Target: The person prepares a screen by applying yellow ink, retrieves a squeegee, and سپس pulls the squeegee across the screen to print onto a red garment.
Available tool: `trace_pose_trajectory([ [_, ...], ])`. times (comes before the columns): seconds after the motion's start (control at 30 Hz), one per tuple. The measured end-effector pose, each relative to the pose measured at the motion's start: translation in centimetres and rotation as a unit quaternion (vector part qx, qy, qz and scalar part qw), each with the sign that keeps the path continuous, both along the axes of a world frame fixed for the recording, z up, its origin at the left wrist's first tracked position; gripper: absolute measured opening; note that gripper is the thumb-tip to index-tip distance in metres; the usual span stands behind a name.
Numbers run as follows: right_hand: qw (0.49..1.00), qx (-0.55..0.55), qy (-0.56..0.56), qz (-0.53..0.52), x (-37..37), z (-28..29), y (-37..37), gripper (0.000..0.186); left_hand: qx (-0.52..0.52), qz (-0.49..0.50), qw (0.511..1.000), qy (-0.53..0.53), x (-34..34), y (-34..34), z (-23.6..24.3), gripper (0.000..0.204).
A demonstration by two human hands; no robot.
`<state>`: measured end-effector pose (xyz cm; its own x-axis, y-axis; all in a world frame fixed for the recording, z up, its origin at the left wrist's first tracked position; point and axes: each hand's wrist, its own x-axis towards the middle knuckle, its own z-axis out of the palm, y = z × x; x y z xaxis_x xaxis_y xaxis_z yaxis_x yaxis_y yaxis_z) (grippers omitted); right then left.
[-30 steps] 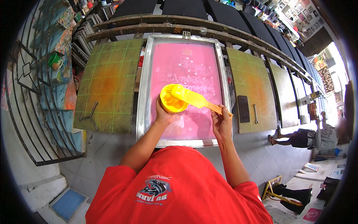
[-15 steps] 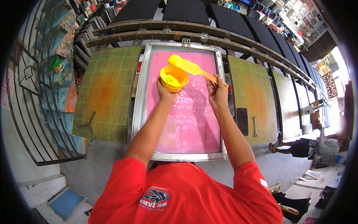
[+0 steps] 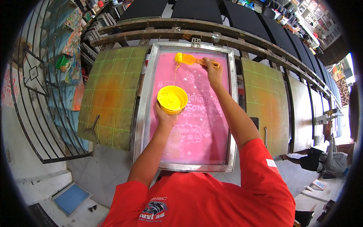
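Note:
Held low over the screen, a yellow tub [image 3: 172,99] of thick yellow ink sits in my left hand [image 3: 165,116], fingers wrapped round its underside. My right hand [image 3: 214,75] grips the handle of an orange-yellow spatula [image 3: 191,59], farther away and to the right of the tub. A lump of yellow ink [image 3: 181,58] clings to the spatula's left end, and a thin strand of it hangs toward the tub. Beneath both hands lies a silkscreen frame [image 3: 147,90] of silvery metal, its pink mesh [image 3: 179,151] bearing pale lettering and stars.
Greenish printing boards flank the frame, one on the left [image 3: 109,94] and one on the right [image 3: 264,102]. A wrench [image 3: 266,136] lies on the right one. Wooden rails [image 3: 159,35] and black panels [image 3: 194,9] run behind. Another person [image 3: 321,160] is at far right.
My right hand has carried the spatula up and away from the tub, toward the frame's far end. The tub has come nearer to me, and an ink strand now trails from the spatula.

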<state>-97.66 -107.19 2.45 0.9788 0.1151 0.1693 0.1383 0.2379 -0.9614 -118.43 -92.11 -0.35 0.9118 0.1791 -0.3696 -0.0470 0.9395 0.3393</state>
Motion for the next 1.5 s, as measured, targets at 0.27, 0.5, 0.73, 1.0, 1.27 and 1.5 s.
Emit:
trace_pose_trajectory([
  [0.27,0.761,-0.437,-0.438,0.195,-1.0,3.5,0.5,0.026,0.01,-0.011,1.0,-0.007,-2.3,-0.6,1.1,0.065],
  [0.5,0.564,-0.545,-0.56,0.266,-0.7,4.4,-1.5,0.021,-0.015,-0.025,0.999,-0.029,-2.9,-0.6,1.1,0.062],
  [0.73,0.482,-0.587,-0.583,0.288,-0.8,5.8,-2.8,0.014,-0.045,-0.011,0.999,-0.012,-3.9,-0.6,1.7,0.061],
  [1.0,0.39,-0.604,-0.631,0.291,-2.9,3.1,1.8,0.013,-0.023,-0.01,0.999,-0.035,-4.4,-0.4,1.8,0.061],
  [1.27,0.348,-0.697,-0.519,0.352,-2.2,2.1,-0.5,0.013,-0.037,-0.011,0.998,-0.058,-5.3,0.3,1.4,0.06],
  [1.5,0.42,-0.721,-0.422,0.354,-1.0,2.5,-4.6,0.013,-0.042,-0.016,0.996,-0.072,-5.1,0.1,1.8,0.061],
])
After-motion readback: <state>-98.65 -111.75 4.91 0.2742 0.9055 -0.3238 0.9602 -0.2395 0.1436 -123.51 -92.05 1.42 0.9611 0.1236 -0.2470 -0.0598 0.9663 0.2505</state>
